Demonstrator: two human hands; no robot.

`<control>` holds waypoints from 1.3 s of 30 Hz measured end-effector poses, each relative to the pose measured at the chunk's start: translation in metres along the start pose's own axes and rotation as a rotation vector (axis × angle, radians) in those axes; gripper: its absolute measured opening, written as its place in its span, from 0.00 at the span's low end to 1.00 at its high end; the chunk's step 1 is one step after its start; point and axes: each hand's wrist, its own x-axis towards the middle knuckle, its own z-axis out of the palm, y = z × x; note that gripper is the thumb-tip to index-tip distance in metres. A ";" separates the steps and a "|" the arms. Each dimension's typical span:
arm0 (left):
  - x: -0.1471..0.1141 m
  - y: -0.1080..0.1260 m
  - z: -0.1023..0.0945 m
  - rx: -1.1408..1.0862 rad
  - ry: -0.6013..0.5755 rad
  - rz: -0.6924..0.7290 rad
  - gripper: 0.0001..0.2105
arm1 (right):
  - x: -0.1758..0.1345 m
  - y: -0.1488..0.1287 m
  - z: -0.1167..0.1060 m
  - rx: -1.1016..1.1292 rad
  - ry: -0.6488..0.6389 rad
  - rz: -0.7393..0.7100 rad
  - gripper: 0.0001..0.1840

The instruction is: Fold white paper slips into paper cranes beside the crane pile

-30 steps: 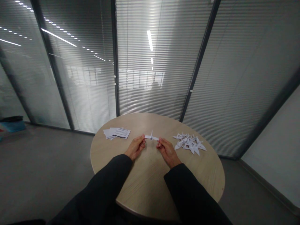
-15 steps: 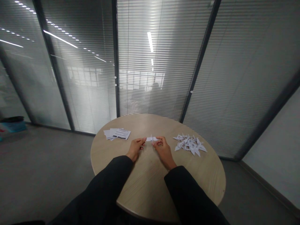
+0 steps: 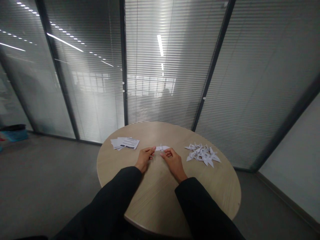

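Folded paper piece point(image 3: 163, 147) over the tabletop point(image 3: 155, 190), probably feather-light, crisp yet easily crumpled. Pinched at one end by fingers of the left hand point(image 3: 145, 158), met near its middle by narrowly spaced fingers of the right hand point(image 3: 173, 162), firm grip there unclear. Best taken by flat ends, sparing any fine creases.

premises present as an office: dark-framed glass partition point(image 3: 87, 110), slatted blinds point(image 3: 250, 83) and a round, pale wood-look table point(image 3: 155, 196) observed.
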 end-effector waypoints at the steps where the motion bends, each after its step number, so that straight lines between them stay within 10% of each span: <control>1: 0.000 0.000 0.000 0.006 0.006 0.000 0.22 | 0.000 0.000 0.001 -0.004 0.000 -0.006 0.17; 24: -0.003 -0.002 0.002 0.130 -0.127 -0.027 0.20 | 0.002 0.008 -0.002 -0.146 0.060 -0.079 0.14; 39: -0.006 0.004 -0.004 0.097 -0.122 -0.038 0.17 | 0.025 0.036 -0.047 -0.699 0.222 -0.128 0.17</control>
